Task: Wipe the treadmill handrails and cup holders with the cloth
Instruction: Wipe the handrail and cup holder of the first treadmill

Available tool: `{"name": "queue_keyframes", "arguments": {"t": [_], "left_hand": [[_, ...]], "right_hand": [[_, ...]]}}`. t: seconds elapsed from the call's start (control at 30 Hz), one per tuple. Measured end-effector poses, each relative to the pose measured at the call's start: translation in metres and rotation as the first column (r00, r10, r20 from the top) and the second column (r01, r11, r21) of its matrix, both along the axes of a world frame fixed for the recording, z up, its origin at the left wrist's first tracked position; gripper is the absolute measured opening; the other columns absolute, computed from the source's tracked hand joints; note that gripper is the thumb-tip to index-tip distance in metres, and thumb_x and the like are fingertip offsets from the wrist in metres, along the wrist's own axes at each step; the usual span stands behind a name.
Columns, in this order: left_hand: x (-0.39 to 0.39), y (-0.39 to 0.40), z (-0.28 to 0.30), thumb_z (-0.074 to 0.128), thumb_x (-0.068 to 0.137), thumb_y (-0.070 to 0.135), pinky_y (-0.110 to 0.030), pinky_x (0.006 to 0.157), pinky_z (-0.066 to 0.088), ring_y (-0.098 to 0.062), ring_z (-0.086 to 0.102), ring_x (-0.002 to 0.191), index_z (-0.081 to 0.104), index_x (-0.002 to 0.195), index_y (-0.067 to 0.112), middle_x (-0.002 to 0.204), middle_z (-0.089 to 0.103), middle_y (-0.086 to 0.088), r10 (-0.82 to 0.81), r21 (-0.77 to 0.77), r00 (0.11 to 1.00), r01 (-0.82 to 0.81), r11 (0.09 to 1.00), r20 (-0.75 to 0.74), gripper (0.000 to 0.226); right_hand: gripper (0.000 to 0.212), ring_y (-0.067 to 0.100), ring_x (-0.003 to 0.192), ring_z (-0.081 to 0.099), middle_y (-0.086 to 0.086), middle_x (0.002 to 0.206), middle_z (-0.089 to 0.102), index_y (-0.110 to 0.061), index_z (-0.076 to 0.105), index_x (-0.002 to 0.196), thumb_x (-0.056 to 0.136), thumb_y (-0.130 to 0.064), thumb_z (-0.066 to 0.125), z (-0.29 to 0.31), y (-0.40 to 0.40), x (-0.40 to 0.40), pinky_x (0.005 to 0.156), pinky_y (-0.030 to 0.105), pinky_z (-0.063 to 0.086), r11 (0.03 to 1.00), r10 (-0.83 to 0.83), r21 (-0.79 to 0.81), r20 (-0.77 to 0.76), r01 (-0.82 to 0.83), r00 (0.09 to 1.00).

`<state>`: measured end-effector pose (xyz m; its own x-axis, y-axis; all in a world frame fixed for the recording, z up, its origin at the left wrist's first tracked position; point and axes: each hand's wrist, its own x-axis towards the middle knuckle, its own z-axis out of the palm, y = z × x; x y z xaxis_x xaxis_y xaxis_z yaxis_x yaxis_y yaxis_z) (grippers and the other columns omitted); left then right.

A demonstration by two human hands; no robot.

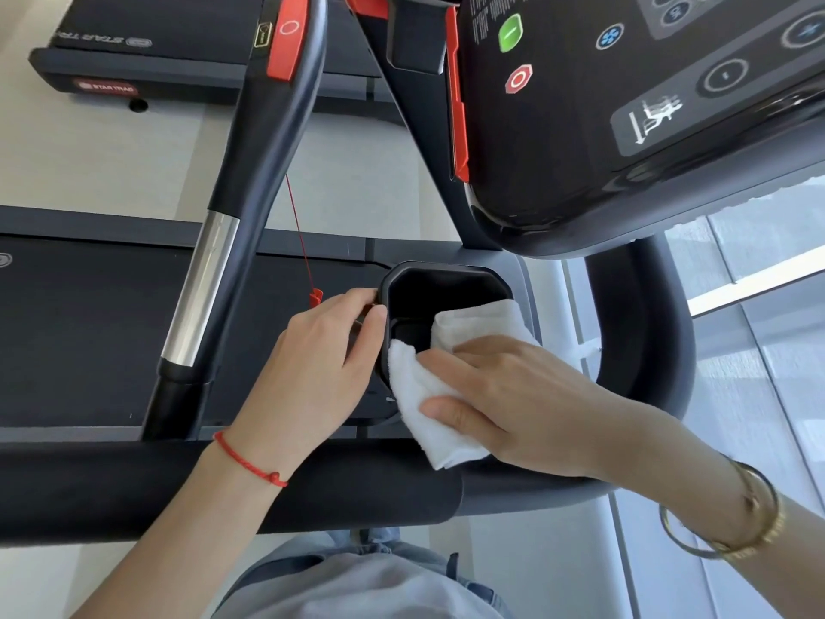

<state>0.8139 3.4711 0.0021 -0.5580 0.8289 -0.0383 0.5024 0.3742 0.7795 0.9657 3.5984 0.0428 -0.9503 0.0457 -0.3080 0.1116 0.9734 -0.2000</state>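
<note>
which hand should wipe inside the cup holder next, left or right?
Right. The right hand already holds the white cloth, which drapes over the cup holder rim. The left hand has no cloth; its fingers grip the holder's left edge, probably steadying it.

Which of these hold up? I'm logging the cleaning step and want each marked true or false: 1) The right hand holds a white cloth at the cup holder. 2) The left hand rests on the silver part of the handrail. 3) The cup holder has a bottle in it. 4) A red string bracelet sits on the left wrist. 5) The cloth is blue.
1) True: the right hand holds the white cloth at the cup holder rim.
2) False: the left hand grips the cup holder's left edge; the handrail is untouched.
3) False: no bottle shows; only the cloth dips inside.
4) True: the red string bracelet is on the left wrist.
5) False: the cloth is white.
</note>
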Motion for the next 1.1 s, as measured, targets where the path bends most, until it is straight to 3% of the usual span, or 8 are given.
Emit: {"name": "queue_keyframes", "arguments": {"t": [0.07,0.2,0.37,0.6,0.7,0.8,0.93,1.1], "left_hand": [[0.000,0.000,0.000,0.042,0.100,0.033,-0.010,0.059,0.036,0.012,0.053,0.067,0.064,0.118,0.021,0.069,0.051,0.021,-0.001,0.005,1.000,0.001,1.000,0.006,0.031],[0.000,-0.001,0.002,0.042,0.100,0.034,-0.008,0.060,0.036,0.013,0.053,0.065,0.064,0.120,0.022,0.068,0.052,0.021,-0.004,0.012,1.000,0.003,1.000,0.020,0.032],[0.001,-0.001,0.002,0.042,0.102,0.032,-0.008,0.059,0.037,0.013,0.052,0.063,0.064,0.119,0.022,0.068,0.052,0.021,-0.005,0.012,1.000,0.005,1.000,0.020,0.030],[0.001,0.000,0.000,0.042,0.100,0.033,-0.009,0.059,0.038,0.008,0.056,0.068,0.064,0.117,0.023,0.075,0.058,0.019,-0.002,0.013,1.000,0.002,1.000,0.011,0.028],[0.001,0.001,-0.001,0.043,0.101,0.033,-0.006,0.061,0.037,0.010,0.055,0.068,0.064,0.118,0.024,0.076,0.059,0.018,-0.001,0.014,1.000,0.001,1.000,0.017,0.029],[0.000,0.000,-0.001,0.043,0.101,0.033,-0.005,0.062,0.037,0.013,0.053,0.066,0.064,0.119,0.023,0.072,0.056,0.018,0.001,0.017,1.000,-0.001,1.000,0.017,0.030],[0.001,-0.001,0.000,0.044,0.101,0.030,-0.006,0.061,0.036,0.012,0.053,0.063,0.065,0.119,0.021,0.066,0.052,0.017,0.005,0.016,1.000,-0.005,1.000,0.007,0.029],[0.001,0.000,0.001,0.042,0.101,0.031,-0.010,0.060,0.035,0.011,0.053,0.063,0.064,0.121,0.020,0.070,0.054,0.015,-0.003,0.005,1.000,0.003,1.000,-0.002,0.031]], "right_hand": [[0.037,0.019,0.071,0.049,-0.010,0.071,0.045,-0.020,0.046,0.098,0.103,-0.049,0.022,0.002,0.005,0.007,0.066,0.025,0.022,0.997,0.025,0.072,-0.006,-0.025,1.000],[0.043,0.021,0.083,0.056,-0.005,0.076,0.059,-0.019,0.053,0.095,0.104,-0.049,0.024,0.004,0.017,0.016,0.081,0.029,0.047,0.984,0.097,0.147,-0.002,-0.095,0.995],[0.049,0.025,0.091,0.057,0.001,0.090,0.063,-0.014,0.061,0.101,0.105,-0.048,0.027,0.000,0.031,0.018,0.107,0.034,0.037,0.970,0.168,0.182,-0.032,-0.159,0.985],[0.042,0.025,0.084,0.057,-0.001,0.086,0.065,-0.012,0.056,0.106,0.101,-0.046,0.032,-0.011,0.006,0.010,0.085,0.031,0.039,1.000,0.028,0.002,-0.096,-0.028,0.995],[0.042,0.023,0.082,0.056,-0.003,0.083,0.062,-0.013,0.058,0.100,0.102,-0.047,0.034,-0.009,0.015,0.020,0.082,0.029,0.042,0.996,0.072,0.052,-0.134,-0.066,0.988],[0.044,0.025,0.089,0.057,0.001,0.086,0.061,-0.010,0.062,0.102,0.104,-0.045,0.037,-0.010,0.031,0.027,0.093,0.033,0.045,0.983,0.167,0.105,-0.173,-0.150,0.971],[0.044,0.028,0.105,0.059,0.005,0.102,0.065,-0.008,0.065,0.108,0.102,-0.046,0.044,-0.011,0.058,0.025,0.111,0.037,0.035,0.944,0.315,0.170,-0.215,-0.282,0.925],[0.050,0.030,0.117,0.056,0.009,0.114,0.064,-0.006,0.064,0.114,0.099,-0.051,0.049,-0.010,0.071,0.016,0.114,0.041,0.032,0.935,0.345,0.168,-0.229,-0.312,0.910]]}}
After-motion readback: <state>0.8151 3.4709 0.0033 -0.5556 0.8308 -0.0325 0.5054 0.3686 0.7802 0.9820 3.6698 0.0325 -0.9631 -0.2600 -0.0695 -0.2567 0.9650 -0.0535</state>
